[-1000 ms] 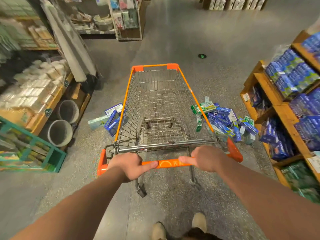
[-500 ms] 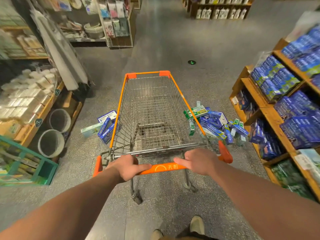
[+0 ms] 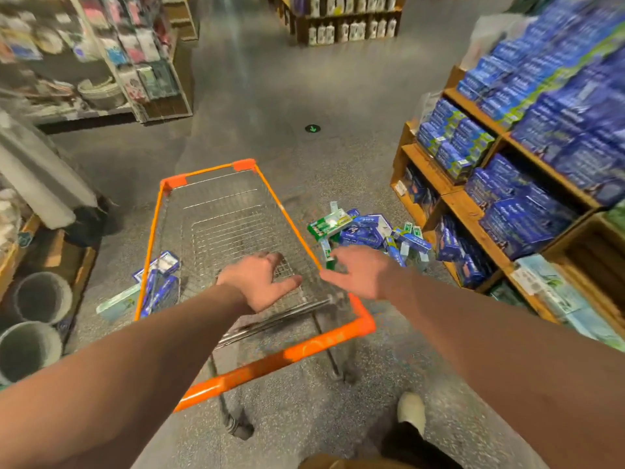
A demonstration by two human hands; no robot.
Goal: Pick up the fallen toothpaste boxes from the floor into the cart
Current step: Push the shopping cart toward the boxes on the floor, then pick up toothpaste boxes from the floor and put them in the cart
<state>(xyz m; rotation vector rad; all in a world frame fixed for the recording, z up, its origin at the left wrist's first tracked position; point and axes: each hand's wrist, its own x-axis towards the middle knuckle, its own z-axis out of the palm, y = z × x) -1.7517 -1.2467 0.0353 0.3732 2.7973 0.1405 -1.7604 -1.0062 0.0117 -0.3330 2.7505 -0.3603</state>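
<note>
An orange-framed wire shopping cart (image 3: 216, 170) stands in the aisle with an empty basket. A pile of blue and green toothpaste boxes (image 3: 365, 230) lies on the floor right of the cart. A smaller group of boxes (image 3: 159, 282) lies on the floor at the cart's left side. My left hand (image 3: 260, 282) hovers over the basket, fingers spread, holding nothing. My right hand (image 3: 362, 272) is stretched out past the cart's right rim toward the pile, fingers loose and empty. Both hands are off the orange handle (image 3: 270, 363).
Wooden shelves (image 3: 473, 211) stacked with blue boxes line the right side. Two grey round pots (image 3: 40, 296) and a low wooden rack sit at the left. A rolled grey mat (image 3: 37, 177) leans at left. My shoe (image 3: 411, 406) is behind the cart.
Both hands have let go of the cart handle and moved forward, the left over the basket, the right toward the box pile. The view swung left and the cart now sits skewed.
</note>
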